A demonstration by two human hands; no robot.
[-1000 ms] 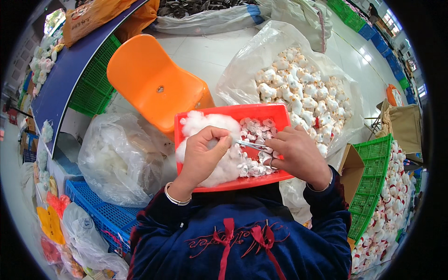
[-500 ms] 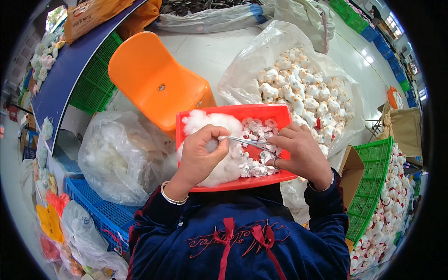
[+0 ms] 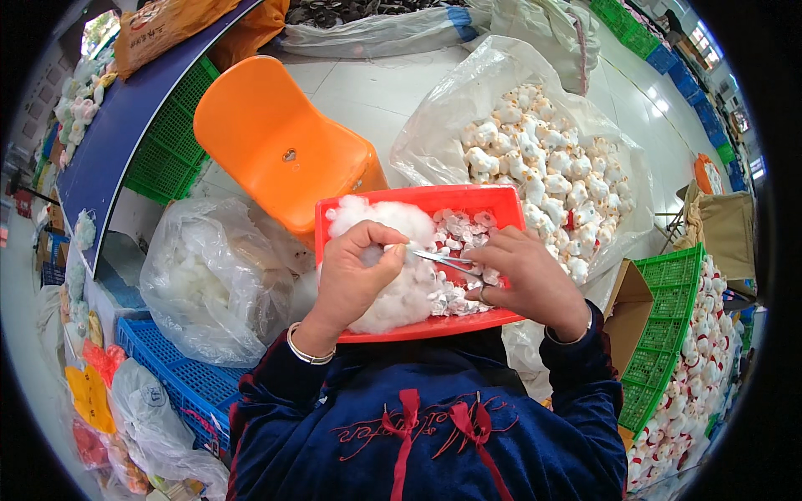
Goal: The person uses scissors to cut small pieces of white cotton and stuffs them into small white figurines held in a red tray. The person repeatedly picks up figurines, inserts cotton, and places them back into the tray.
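Observation:
My left hand [image 3: 355, 271] pinches a small white piece [image 3: 391, 248] between thumb and forefinger, mostly hidden by the fingers. In my right hand [image 3: 530, 275] is a pair of slim metal scissor-handled forceps [image 3: 447, 258], its tips pointing left at that piece. Whether the tips grip anything is too small to tell. Both hands are above a red plastic tray [image 3: 376, 337]. Fluffy white stuffing [image 3: 393, 305] fills the tray's left side. Several small white pieces with red parts [image 3: 459, 230] lie in its right side.
An orange chair [image 3: 288, 150] stands beyond the tray. Far right, a clear plastic bag [image 3: 426, 142] holds many small white plush toys [image 3: 543, 159]. Left are a plastic bag of stuffing [image 3: 213, 284] and a blue crate [image 3: 180, 376]. Right, a cardboard box [image 3: 628, 313] adjoins a green crate [image 3: 664, 334].
My right hand has shifted slightly left and its fingers have moved on the forceps, whose arms now look wider apart. My left hand has barely moved, its thumb and forefinger closer together.

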